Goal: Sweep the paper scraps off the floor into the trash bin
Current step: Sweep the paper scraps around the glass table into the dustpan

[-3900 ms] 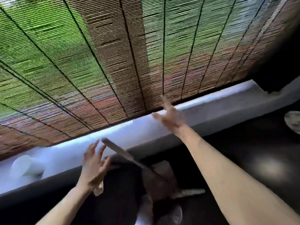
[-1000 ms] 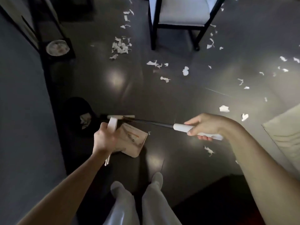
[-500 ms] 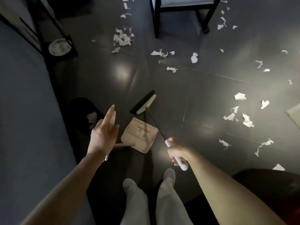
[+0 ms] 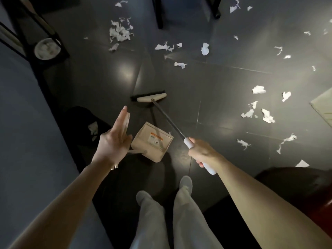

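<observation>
1. Trash bin (image 4: 84,121): dark and sitting on the floor (image 4: 215,78) just left of the left hand, with a white scrap showing inside. Being dark on dark, it is risking a knock from the pan or a foot.

2. Left hand (image 4: 113,142): fingers are stretching straight along the dustpan handle (image 4: 126,119), not curling round it. With this loose contact, the handle is liable to be slipping or tipping once the bristles start pushing.

3. Dustpan (image 4: 152,141): resting on the floor just right of the left hand, between the two hands (which way its mouth is facing I cannot tell). If it is lifting at the lip, scraps are likely to be sliding underneath.

4. Broom head (image 4: 150,97): lying ahead of both hands, touching no scrap.

5. Right hand (image 4: 203,153): wrapping tightly round the white grip of the broom (image 4: 188,142).

6. Paper scraps (image 4: 258,108): lying scattered well ahead and right of the right hand, none beside the pan. Being light, they are apt to be flicking past the pan or under the chair legs (image 4: 159,17) on a fast stroke.
</observation>
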Motion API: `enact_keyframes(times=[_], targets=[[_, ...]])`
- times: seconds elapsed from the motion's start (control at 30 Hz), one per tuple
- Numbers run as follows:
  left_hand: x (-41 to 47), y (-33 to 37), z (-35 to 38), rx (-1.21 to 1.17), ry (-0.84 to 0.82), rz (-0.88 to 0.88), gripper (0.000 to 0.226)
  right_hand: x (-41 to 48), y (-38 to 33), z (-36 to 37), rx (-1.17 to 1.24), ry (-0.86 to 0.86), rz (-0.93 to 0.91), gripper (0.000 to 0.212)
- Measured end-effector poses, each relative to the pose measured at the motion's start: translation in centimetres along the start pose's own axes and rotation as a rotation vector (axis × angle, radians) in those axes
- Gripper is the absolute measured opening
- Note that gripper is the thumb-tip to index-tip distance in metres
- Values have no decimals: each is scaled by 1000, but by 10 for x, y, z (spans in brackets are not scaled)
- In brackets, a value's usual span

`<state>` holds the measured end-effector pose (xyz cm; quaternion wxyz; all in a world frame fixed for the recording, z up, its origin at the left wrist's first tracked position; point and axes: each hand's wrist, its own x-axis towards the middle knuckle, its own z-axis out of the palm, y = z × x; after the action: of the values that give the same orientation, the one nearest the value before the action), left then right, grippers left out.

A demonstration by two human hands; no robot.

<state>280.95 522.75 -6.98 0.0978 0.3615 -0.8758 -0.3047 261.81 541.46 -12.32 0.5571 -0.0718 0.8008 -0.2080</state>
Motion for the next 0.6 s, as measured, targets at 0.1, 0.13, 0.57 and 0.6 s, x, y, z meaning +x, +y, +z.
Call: enact_keyframes(times=[0.1,0.13,0.57,0.6], targets=[[5,8,5,-28,-59,-110,78,-5,6,-16,50,45,-16,47],[6,13,5,-62,-39,-140,77,-8,9,-23,77,58,-17,48],[127,188,25,-138,-21,-58,82,-46,24,-193,355,217,-76,37],[144,206,30,-149,-10,-40,80,-49,25,-210,356,236,-90,37]])
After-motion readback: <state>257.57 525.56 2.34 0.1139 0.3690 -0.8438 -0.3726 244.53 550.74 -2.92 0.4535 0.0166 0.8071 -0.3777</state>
